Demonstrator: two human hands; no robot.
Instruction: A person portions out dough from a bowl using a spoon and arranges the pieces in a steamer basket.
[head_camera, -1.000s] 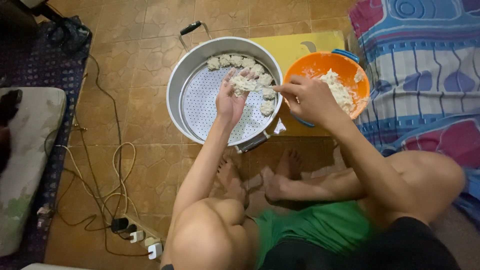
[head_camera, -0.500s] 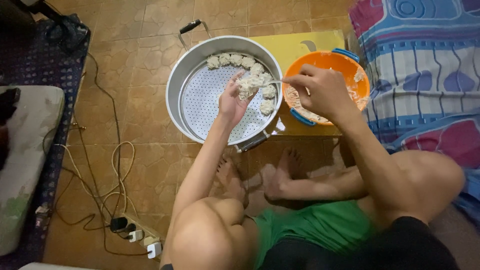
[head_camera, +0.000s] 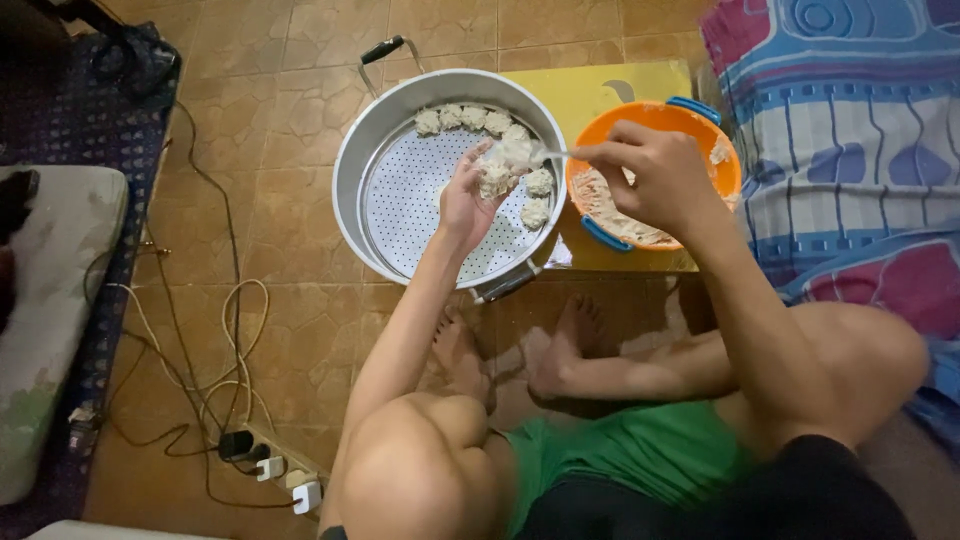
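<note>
My right hand (head_camera: 655, 175) has come back from the orange bowl (head_camera: 700, 120), fingers pinched on a spoon (head_camera: 550, 153) now tipping filling onto the dumpling (head_camera: 497, 178) cupped in my left hand (head_camera: 470, 200) over the steamer tray (head_camera: 420, 200). Filling is under way.

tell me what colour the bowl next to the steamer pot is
Orange, with blue handles; the bowl shows in the head view.

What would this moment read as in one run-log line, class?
left hand: cupping dumpling over steamer pot | right hand: holding spoon at the dumpling | orange bowl: filling inside | shaped pieces: along tray rim
</note>
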